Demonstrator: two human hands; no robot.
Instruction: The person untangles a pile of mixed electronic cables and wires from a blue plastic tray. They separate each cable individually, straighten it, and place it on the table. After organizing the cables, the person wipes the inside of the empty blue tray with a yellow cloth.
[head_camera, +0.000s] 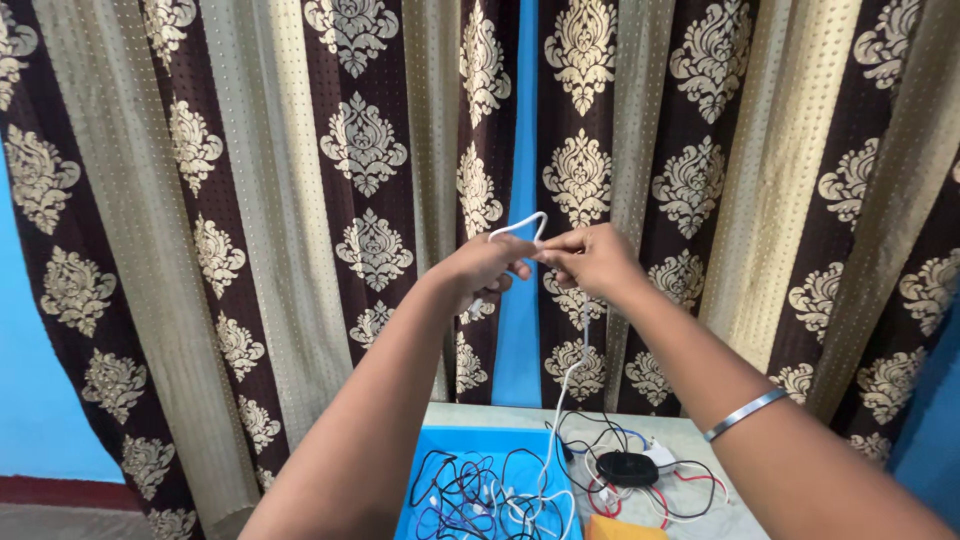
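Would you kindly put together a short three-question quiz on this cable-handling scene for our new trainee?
1. True or false: both hands, the left hand and the right hand, grip the white cable raised in front of the curtain.
2. Where does the cable's lower end lead? A) into the blue tray B) behind the curtain C) onto the floor
3. Fill in: the right wrist wears a silver ____.

Key: 1 true; 2 A; 3 bangle.
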